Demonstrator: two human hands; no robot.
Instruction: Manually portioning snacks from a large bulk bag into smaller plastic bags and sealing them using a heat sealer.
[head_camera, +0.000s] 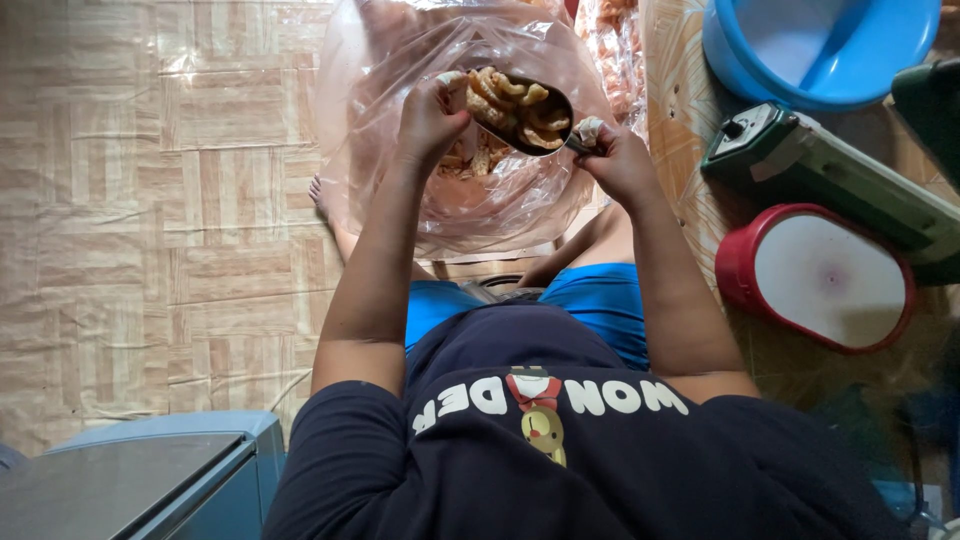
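- A large clear plastic bag (400, 90) stands open on the floor (150, 200) under and around both hands, with fried snack pieces lying loose in its bottom just below the left hand.
- A long green sealing device (850, 185) lies well off to the right of the right hand, with a blue basin (760, 60) beyond it and a red tub with a white lid (820, 280) nearer the person.
- A grey-blue scale (130, 480) sits well behind and to the left of the left hand, by the elbow.
- A dark scoop (520, 115) hangs between the two hands over the bag's mouth, heaped with curled fried snacks (505, 100).
- The right hand (615, 160) is closed around the scoop's handle.
- The left hand (430, 115) is curled at the scoop's far edge, fingers touching the snacks; whether it pinches a piece, I cannot tell.
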